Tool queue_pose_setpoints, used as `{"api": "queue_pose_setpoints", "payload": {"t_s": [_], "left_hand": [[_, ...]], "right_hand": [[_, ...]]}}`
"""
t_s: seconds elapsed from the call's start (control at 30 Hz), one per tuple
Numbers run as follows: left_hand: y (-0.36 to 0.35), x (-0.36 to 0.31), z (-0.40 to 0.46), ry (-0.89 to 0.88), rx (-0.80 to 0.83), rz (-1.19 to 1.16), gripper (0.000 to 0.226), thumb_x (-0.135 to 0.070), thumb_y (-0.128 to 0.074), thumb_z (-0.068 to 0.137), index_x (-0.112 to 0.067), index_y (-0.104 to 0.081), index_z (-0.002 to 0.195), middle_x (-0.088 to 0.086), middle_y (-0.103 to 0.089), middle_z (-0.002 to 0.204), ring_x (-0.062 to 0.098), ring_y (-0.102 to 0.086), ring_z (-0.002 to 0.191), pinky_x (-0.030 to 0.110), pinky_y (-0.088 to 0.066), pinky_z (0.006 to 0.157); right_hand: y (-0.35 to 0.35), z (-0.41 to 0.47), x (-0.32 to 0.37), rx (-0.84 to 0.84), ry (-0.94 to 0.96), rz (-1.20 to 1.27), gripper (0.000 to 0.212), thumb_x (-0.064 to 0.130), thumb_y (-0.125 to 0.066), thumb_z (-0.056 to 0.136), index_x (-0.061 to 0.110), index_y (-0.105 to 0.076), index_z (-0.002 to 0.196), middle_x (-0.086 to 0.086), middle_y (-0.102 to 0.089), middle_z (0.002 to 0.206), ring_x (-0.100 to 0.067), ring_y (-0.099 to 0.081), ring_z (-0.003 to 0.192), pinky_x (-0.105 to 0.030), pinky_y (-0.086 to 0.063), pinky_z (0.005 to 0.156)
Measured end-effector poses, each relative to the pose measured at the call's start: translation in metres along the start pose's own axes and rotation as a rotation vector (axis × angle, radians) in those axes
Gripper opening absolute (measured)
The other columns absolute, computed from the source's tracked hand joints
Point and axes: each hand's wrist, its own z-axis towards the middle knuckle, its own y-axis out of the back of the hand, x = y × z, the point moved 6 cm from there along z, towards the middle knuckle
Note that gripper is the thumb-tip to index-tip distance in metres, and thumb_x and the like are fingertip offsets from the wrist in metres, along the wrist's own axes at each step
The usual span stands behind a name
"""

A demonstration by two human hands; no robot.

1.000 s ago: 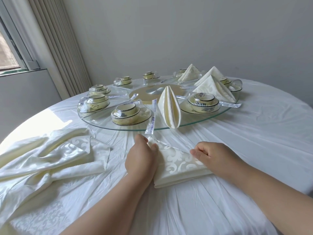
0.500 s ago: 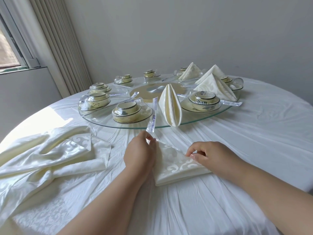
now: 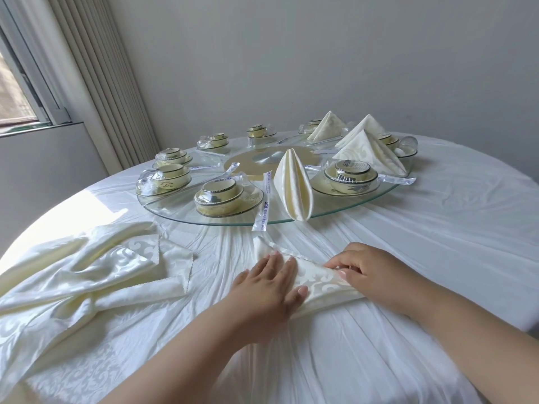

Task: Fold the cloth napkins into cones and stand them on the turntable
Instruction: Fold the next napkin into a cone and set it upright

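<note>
A cream patterned napkin (image 3: pixel 320 284) lies folded on the white tablecloth just in front of the glass turntable (image 3: pixel 335 212). My left hand (image 3: pixel 268 287) presses flat on its left part with straight fingers. My right hand (image 3: pixel 370 272) pinches the napkin's upper right edge with curled fingers. On the turntable a folded napkin cone (image 3: pixel 294 188) stands at the near rim. Three more folded napkins (image 3: pixel 370 153) stand at the back right.
Several wrapped bowl-and-plate sets (image 3: pixel 227 196) and wrapped chopstick sleeves (image 3: pixel 264 205) ring the turntable. A heap of unfolded cream napkins (image 3: pixel 87 272) lies on the table at the left. A window and vertical blinds are at the far left.
My left hand has flattened and slid down onto the napkin. My right hand has moved inward along the top edge, and the napkin is folded narrower.
</note>
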Motion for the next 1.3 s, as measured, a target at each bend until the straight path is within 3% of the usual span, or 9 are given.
{"api": "queue_pose_setpoints", "payload": {"t_s": [0.13, 0.27, 0.5, 0.63, 0.73, 0.83, 0.97, 1.1, 1.3], "left_hand": [[0.001, 0.005, 0.006, -0.004, 0.008, 0.035, 0.069, -0.067, -0.021, 0.092, -0.039, 0.004, 0.151, -0.002, 0.009, 0.161, 0.012, 0.007, 0.146, 0.043, -0.007, 0.115], [0.001, 0.008, 0.006, -0.01, 0.045, 0.008, 0.073, -0.072, -0.024, 0.089, -0.044, 0.007, 0.149, -0.003, 0.014, 0.16, 0.012, 0.017, 0.146, 0.045, 0.001, 0.117], [-0.003, 0.01, 0.009, -0.008, 0.058, 0.012, 0.077, -0.077, -0.019, 0.085, -0.043, 0.007, 0.149, -0.003, 0.016, 0.16, 0.013, 0.02, 0.145, 0.048, 0.004, 0.117], [-0.005, 0.009, 0.01, -0.08, -0.003, -0.005, 0.089, -0.082, -0.004, 0.068, -0.046, 0.005, 0.148, -0.008, 0.008, 0.16, 0.013, 0.011, 0.146, 0.051, -0.007, 0.115], [-0.006, 0.009, 0.011, -0.075, -0.014, -0.004, 0.081, -0.081, -0.011, 0.077, -0.047, 0.012, 0.147, -0.007, 0.012, 0.16, 0.016, 0.012, 0.147, 0.051, -0.008, 0.115], [-0.007, 0.015, 0.013, -0.052, 0.01, -0.026, 0.082, -0.079, -0.019, 0.083, -0.041, 0.012, 0.149, -0.007, 0.014, 0.16, 0.012, 0.015, 0.146, 0.048, -0.004, 0.117], [-0.002, 0.023, 0.013, -0.033, 0.012, -0.036, 0.079, -0.069, -0.02, 0.091, -0.028, 0.007, 0.153, -0.01, 0.011, 0.16, 0.004, 0.015, 0.145, 0.04, 0.001, 0.119], [0.001, 0.028, 0.017, -0.002, 0.001, -0.05, 0.074, -0.062, -0.02, 0.095, -0.025, 0.003, 0.153, -0.009, 0.01, 0.16, 0.004, 0.014, 0.145, 0.04, 0.009, 0.119], [0.002, 0.04, 0.023, 0.049, 0.006, -0.054, 0.076, -0.065, -0.021, 0.093, -0.025, 0.003, 0.153, -0.009, 0.01, 0.16, 0.004, 0.012, 0.145, 0.037, 0.009, 0.119]], "right_hand": [[0.0, -0.003, -0.001, 0.054, 0.059, -0.113, 0.034, 0.014, -0.051, 0.095, 0.031, -0.065, 0.12, 0.017, -0.052, 0.105, -0.002, -0.048, 0.107, -0.024, -0.038, 0.098], [0.032, 0.009, 0.023, 0.034, 0.112, -0.37, 0.028, 0.034, -0.048, 0.096, 0.025, -0.065, 0.116, 0.008, -0.057, 0.116, -0.012, -0.049, 0.116, -0.031, -0.038, 0.1], [-0.003, 0.048, 0.104, 0.19, 0.024, 0.382, 0.104, 0.088, -0.013, 0.06, 0.033, -0.03, 0.147, 0.009, -0.043, 0.146, -0.012, -0.033, 0.138, -0.039, -0.02, 0.117], [-0.044, 0.037, 0.092, 0.204, 0.036, 0.453, 0.104, 0.09, -0.017, 0.061, 0.036, -0.021, 0.15, 0.015, -0.022, 0.156, -0.002, -0.018, 0.143, -0.036, -0.011, 0.12], [-0.048, 0.019, 0.071, 0.228, 0.022, 0.439, 0.094, 0.085, -0.014, 0.069, 0.037, -0.015, 0.151, 0.018, -0.017, 0.157, 0.003, -0.012, 0.143, -0.033, -0.011, 0.12], [-0.045, 0.008, 0.056, 0.259, 0.035, 0.314, 0.087, 0.082, -0.008, 0.076, 0.037, -0.008, 0.151, 0.021, -0.009, 0.157, 0.004, -0.003, 0.144, -0.028, -0.006, 0.12], [-0.046, -0.003, 0.054, 0.339, 0.125, 0.032, 0.086, 0.073, 0.001, 0.077, 0.03, 0.003, 0.151, 0.026, 0.005, 0.153, 0.025, 0.014, 0.127, -0.001, 0.01, 0.103], [-0.05, -0.007, 0.039, 0.37, 0.16, -0.269, 0.12, 0.089, 0.024, 0.051, 0.026, 0.009, 0.152, 0.019, 0.015, 0.156, 0.01, 0.021, 0.137, -0.018, 0.01, 0.115], [-0.039, -0.024, 0.024, 0.409, 0.151, -0.479, 0.112, 0.086, 0.023, 0.053, 0.027, 0.022, 0.148, 0.02, 0.029, 0.15, 0.003, 0.028, 0.138, -0.02, 0.013, 0.113]]}}
